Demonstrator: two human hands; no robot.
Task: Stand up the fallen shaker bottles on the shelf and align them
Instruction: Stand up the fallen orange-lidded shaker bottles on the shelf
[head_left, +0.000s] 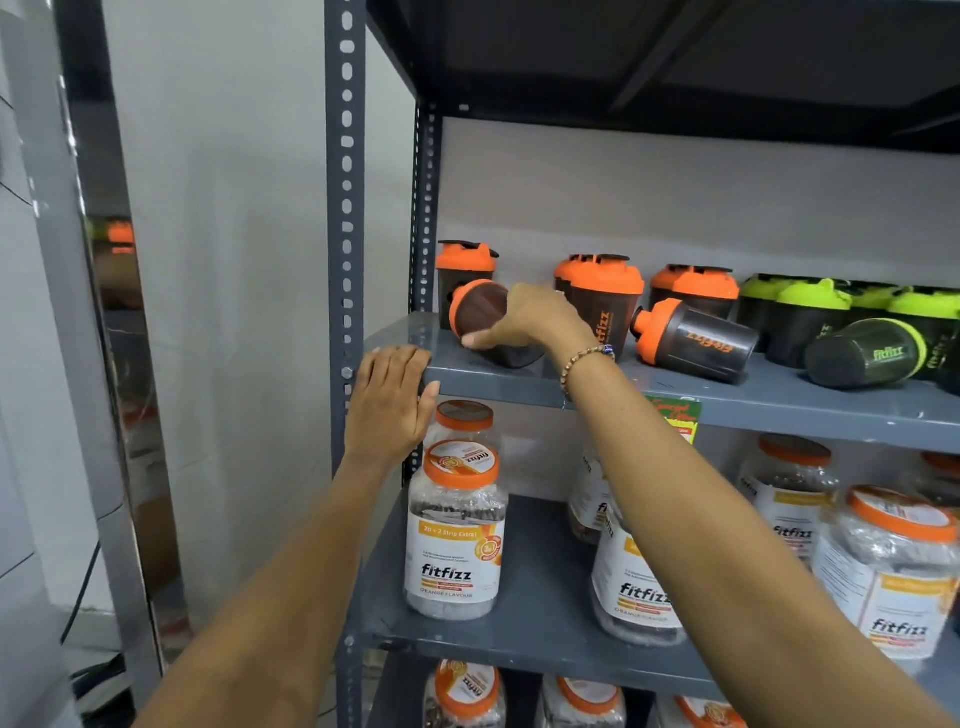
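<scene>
On the grey metal shelf (779, 402), my right hand (530, 319) grips a tilted dark shaker bottle with an orange ring (478, 312), its base facing me. A second orange-lidded shaker (696, 340) lies on its side to the right, and a green-lidded one (865, 353) lies fallen further right. Upright orange-lidded shakers (605, 301) stand behind, with another (465, 265) at the far left. Upright green-lidded shakers (810, 312) fill the right. My left hand (389, 400) rests flat on the shelf's front left corner.
The perforated grey upright post (345, 208) stands just left of my hands. The shelf below holds several clear fitfizz jars with orange lids (457, 530). More jars (467, 696) sit on the bottom shelf. A white wall is at the left.
</scene>
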